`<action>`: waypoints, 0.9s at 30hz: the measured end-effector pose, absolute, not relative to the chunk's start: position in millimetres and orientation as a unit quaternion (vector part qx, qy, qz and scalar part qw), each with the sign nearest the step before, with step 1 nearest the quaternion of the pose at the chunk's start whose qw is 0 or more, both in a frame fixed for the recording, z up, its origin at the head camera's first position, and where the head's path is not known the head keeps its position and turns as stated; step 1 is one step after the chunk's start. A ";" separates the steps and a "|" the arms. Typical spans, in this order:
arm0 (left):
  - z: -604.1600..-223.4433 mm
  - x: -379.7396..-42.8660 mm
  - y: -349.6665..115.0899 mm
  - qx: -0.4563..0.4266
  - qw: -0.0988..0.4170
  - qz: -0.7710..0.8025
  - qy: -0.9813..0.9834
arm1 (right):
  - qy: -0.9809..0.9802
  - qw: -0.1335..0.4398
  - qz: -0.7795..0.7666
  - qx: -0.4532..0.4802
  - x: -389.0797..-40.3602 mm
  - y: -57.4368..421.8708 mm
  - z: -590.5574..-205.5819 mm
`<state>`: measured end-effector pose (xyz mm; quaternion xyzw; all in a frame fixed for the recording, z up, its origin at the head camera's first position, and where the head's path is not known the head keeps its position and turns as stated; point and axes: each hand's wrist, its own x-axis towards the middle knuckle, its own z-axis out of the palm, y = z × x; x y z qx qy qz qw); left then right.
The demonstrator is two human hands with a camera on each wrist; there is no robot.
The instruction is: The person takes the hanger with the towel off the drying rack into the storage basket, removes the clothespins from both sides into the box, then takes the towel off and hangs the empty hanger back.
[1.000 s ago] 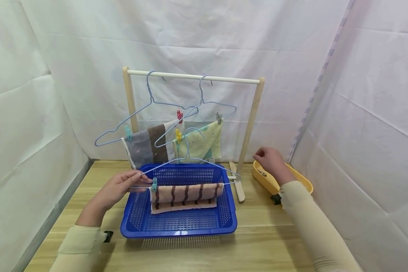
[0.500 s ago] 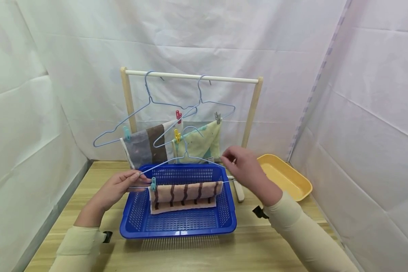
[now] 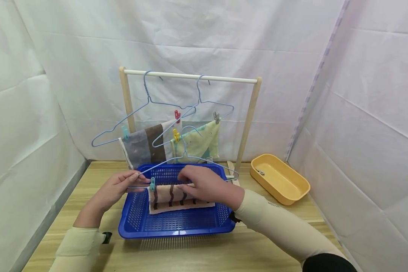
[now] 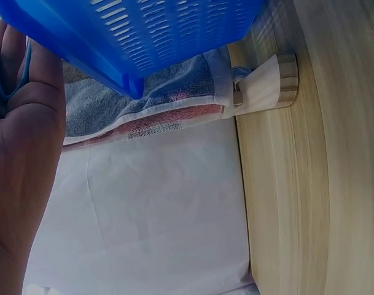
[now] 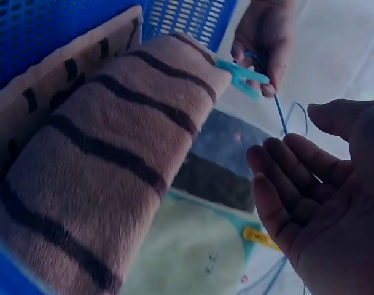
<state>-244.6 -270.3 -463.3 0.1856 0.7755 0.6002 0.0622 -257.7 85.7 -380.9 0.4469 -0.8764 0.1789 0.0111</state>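
Observation:
My left hand (image 3: 117, 185) pinches the left end of a blue wire hanger (image 3: 185, 152). A tan towel with brown wavy stripes (image 3: 163, 194) is draped over the hanger's lower bar, above the blue basket (image 3: 176, 233). One teal clothespin (image 3: 152, 184) clips the towel's left corner. In the head view my right hand (image 3: 207, 183) is in front of the hanger and covers the towel's upper right part. The right wrist view shows that hand with fingers loosely bent and thumb apart, holding nothing visible, beside the towel and apart from the teal clothespin (image 5: 242, 78).
Behind the basket stands a wooden rack with a white rod (image 3: 176, 75). Two hangers on it carry a grey-brown towel (image 3: 139, 147) and a pale green towel (image 3: 204, 141), both pinned. A yellow tray (image 3: 297, 194) with small metal clips (image 3: 260, 172) sits at right.
My right hand has moved left from the yellow tray to the striped towel, uncovering the tray. My left hand keeps its grip on the hanger in nearly the same place.

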 end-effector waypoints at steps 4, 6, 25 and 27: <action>-463.9 -245.6 -269.5 0.189 0.064 0.605 0.771 | -0.884 -0.026 0.185 0.428 -262.7 64.1 -387.8; -464.4 -246.0 -268.9 0.192 0.064 0.608 0.767 | -0.888 -0.042 0.188 0.418 -265.2 54.2 -392.9; -462.7 -249.8 -266.9 0.218 0.060 0.611 0.758 | -0.875 -0.082 0.296 0.374 -275.2 8.5 -411.5; -461.4 -249.1 -266.6 0.218 0.062 0.613 0.757 | -0.871 -0.080 0.313 0.369 -275.0 6.7 -413.4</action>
